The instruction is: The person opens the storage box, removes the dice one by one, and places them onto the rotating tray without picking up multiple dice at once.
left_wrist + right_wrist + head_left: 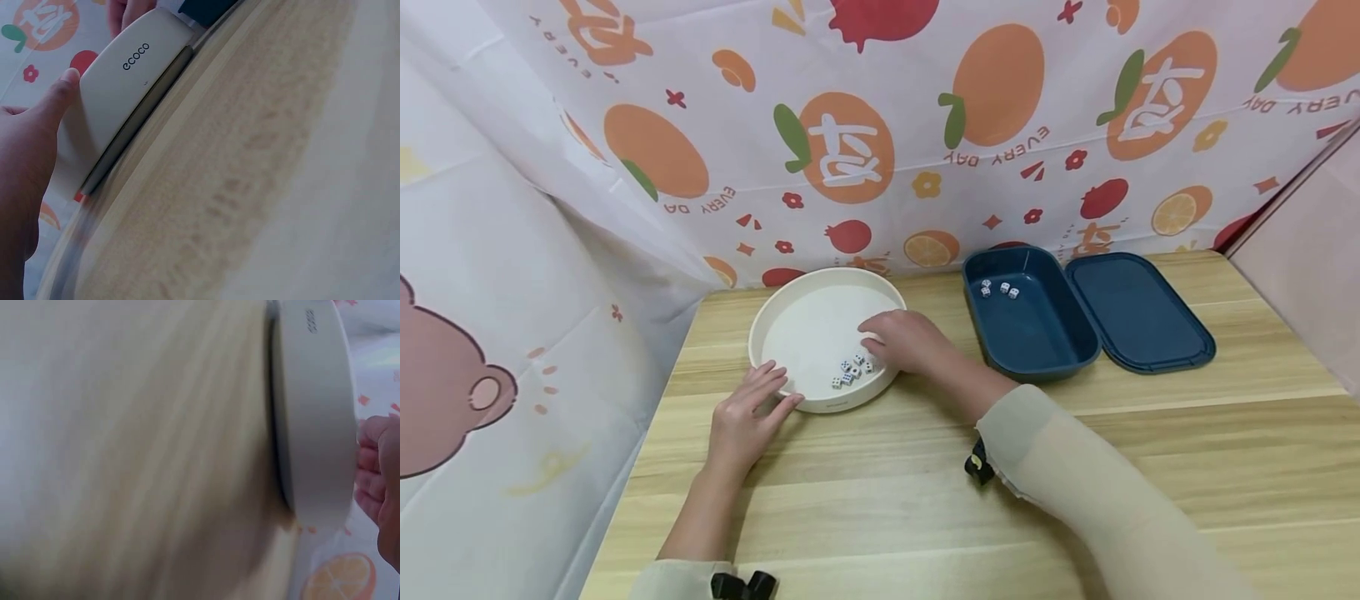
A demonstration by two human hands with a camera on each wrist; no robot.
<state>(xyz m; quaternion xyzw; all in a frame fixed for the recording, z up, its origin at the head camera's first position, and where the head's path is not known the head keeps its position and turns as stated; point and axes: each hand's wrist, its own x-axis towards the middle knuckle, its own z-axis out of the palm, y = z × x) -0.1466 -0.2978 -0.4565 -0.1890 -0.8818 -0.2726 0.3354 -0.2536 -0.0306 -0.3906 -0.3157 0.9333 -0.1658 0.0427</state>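
Observation:
A round white tray (808, 321) sits on the table at centre-left. Several small white dice (847, 379) lie together at its front right. My left hand (747, 421) touches the tray's front-left rim, fingers spread over the edge. In the left wrist view its thumb (65, 84) rests at the rim. My right hand (906, 340) reaches over the tray's right rim, close above the dice. Its fingers (369, 481) bend loosely in the right wrist view, and no die shows between them. Part of the dice group is close under this hand.
A dark blue rectangular box (1037, 329) stands right of the tray, with several dice (1004, 288) inside near its back. Its matching blue lid (1138, 308) lies flat against its right side. A fruit-patterned cloth (880, 125) hangs behind the wooden table (865, 500).

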